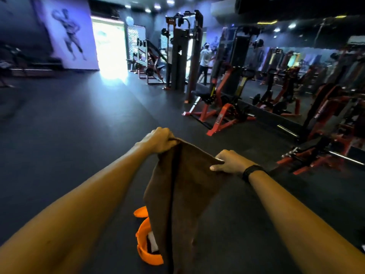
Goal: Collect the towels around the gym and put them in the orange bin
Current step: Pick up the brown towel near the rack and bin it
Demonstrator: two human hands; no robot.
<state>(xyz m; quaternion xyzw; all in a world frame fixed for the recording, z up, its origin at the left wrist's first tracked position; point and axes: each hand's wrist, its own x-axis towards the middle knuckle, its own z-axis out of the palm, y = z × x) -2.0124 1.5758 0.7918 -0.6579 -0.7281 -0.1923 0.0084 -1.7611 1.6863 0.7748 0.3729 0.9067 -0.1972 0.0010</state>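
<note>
A brown towel (183, 186) hangs stretched between both my hands in the lower middle of the head view. My left hand (160, 140) grips its upper left corner. My right hand (231, 162), with a black band on the wrist, pinches the upper right edge. Below the towel, on the dark floor, stands the orange bin (143, 245), mostly hidden by the hanging cloth. Something white (153, 242) lies inside the bin. An orange piece (141, 211), perhaps the bin's handle or lid, shows just above it.
Red and black weight machines (223, 113) line the right side along a mirrored wall. A tall cable station (183, 54) stands further back, with a person (204, 60) beside it. Dark rubber floor (69, 125) spreads to the left toward a bright doorway (109, 48).
</note>
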